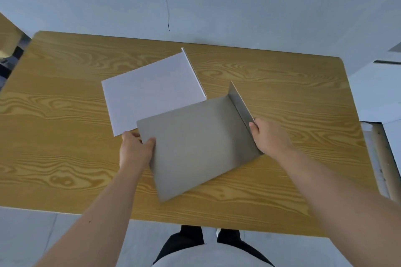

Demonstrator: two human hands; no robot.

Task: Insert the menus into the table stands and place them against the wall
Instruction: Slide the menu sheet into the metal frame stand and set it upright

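A grey L-shaped table stand (195, 143) lies tilted over the middle of the wooden table (65, 115), its short foot turned up at the right. My left hand (135, 149) grips its left edge, thumb on top. My right hand (271, 134) holds the upturned foot at the fold. Behind it a second stand (152, 91) lies flat, showing a white face that may be a menu sheet, with a thin metal lip along its right edge. The grey stand overlaps its near corner.
The pale wall (217, 6) runs along the table's far edge. White boards (377, 93) lean at the right beyond the table. A wooden chair or seat (7, 39) shows at the far left. My legs stand at the near edge.
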